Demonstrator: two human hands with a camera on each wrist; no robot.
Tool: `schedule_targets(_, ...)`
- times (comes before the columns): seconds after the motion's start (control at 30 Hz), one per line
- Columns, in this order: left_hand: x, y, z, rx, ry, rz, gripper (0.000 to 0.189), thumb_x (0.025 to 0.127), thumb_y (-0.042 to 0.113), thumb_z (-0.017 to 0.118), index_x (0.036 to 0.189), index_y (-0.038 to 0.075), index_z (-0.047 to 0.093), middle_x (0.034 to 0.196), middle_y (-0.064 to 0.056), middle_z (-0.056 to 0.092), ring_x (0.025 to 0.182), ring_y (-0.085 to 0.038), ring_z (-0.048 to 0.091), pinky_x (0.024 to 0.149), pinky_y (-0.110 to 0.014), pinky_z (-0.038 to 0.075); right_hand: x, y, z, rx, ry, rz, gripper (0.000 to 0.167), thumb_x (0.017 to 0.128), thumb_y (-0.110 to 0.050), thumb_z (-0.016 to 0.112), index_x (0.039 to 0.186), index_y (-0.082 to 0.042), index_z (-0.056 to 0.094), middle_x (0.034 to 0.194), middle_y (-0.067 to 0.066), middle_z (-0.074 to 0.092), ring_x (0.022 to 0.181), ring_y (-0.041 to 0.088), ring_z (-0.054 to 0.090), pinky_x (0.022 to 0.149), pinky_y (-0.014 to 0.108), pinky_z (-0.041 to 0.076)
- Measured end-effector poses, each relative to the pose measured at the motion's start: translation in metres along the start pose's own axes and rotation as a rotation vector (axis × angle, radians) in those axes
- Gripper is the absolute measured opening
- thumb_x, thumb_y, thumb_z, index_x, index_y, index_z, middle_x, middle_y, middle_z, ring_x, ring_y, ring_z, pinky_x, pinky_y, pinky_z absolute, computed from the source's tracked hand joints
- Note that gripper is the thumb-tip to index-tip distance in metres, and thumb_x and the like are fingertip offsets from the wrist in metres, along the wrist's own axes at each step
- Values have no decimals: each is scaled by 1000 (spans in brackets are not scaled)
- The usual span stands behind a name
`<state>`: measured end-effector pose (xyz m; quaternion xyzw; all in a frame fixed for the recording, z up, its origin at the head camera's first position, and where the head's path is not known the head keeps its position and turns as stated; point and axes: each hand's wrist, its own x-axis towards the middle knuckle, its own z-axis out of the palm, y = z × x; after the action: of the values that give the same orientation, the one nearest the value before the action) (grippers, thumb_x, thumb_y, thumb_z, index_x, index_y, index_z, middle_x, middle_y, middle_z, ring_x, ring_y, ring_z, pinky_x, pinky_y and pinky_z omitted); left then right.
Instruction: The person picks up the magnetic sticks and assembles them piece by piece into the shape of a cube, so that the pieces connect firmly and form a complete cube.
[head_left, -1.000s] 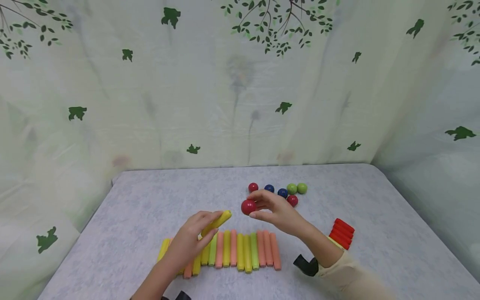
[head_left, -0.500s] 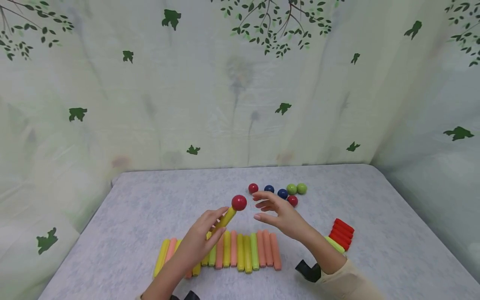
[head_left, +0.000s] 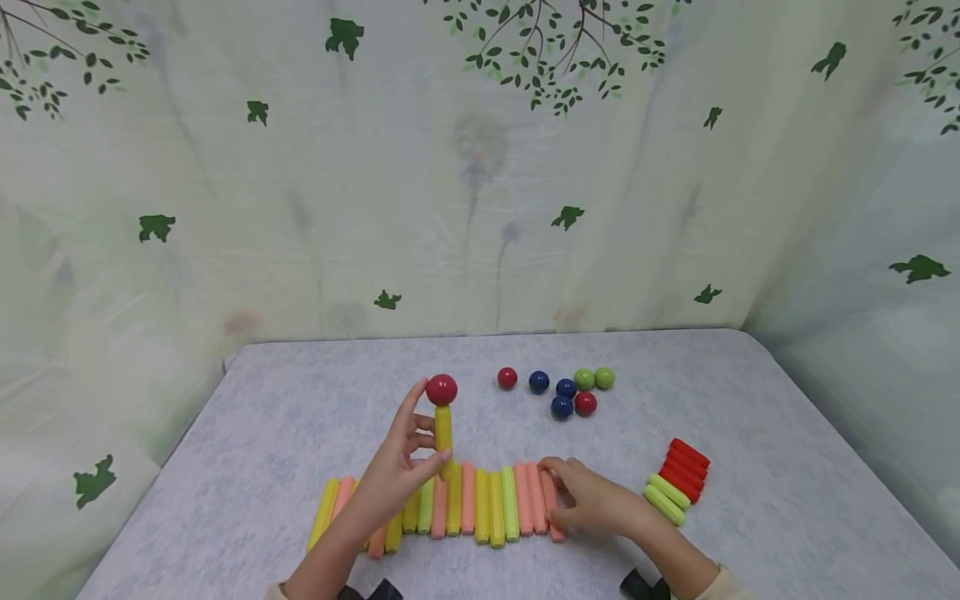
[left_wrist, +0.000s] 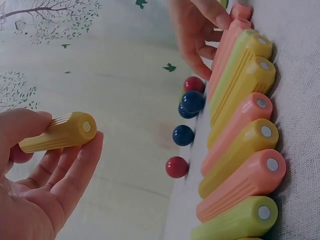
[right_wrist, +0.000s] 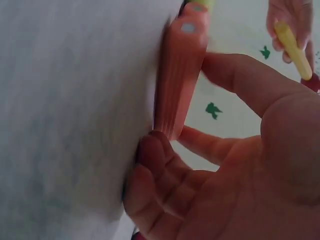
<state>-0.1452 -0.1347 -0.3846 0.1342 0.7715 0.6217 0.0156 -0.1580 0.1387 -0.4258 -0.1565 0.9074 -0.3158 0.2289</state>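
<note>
My left hand (head_left: pixel 393 475) holds a yellow magnetic rod (head_left: pixel 443 429) upright above the table, and a red ball (head_left: pixel 442 390) sits on its top end. In the left wrist view the rod (left_wrist: pixel 60 134) lies between thumb and fingers, its silvery end disc showing. My right hand (head_left: pixel 600 496) is at the right end of a row of rods, pinching the outermost pink rod (head_left: pixel 552 496). The right wrist view has the thumb at that pink rod's (right_wrist: pixel 182 70) near end and fingertips at its far end. The row holds yellow, pink and green rods (head_left: pixel 510 504); my left forearm hides part of it.
Behind the row lie red balls (head_left: pixel 507 378), dark blue balls (head_left: pixel 538 382) and green balls (head_left: pixel 604 378). To the right, short red rods (head_left: pixel 686 467) and short green rods (head_left: pixel 665 504) lie side by side. A leaf-printed curtain (head_left: pixel 420 208) hangs behind the table.
The right hand put the red ball onto the yellow rod, let go, and moved down to the row's right end. The left hand turned the rod from slanted to upright.
</note>
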Motion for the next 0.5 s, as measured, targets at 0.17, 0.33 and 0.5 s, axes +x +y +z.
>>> schedule_targets(0.17,-1,-1,0,-18,9,-12,89,79,1,67,141,38,14,106,-12,44,94,-27,51,64,-31,52,2,-5,6,-94,64,82,51,77,-13,65,124,-15,45,77,2,49,56,16,49,47,28,38)
schedule_targets(0.33,-4,10,1,-27,17,-49,89,80,-4,64,143,33,13,107,-12,43,95,-27,51,64,-31,52,6,-13,-10,-55,227,-53,36,83,-16,64,115,-7,50,71,-1,49,60,13,46,48,25,39)
schedule_targets(0.5,-2,2,2,-45,-6,-49,89,80,-2,65,141,37,13,108,-11,42,96,-27,50,64,-31,52,9,-31,-34,159,329,-282,22,83,-11,64,104,-13,59,87,-2,56,76,17,50,60,27,48)
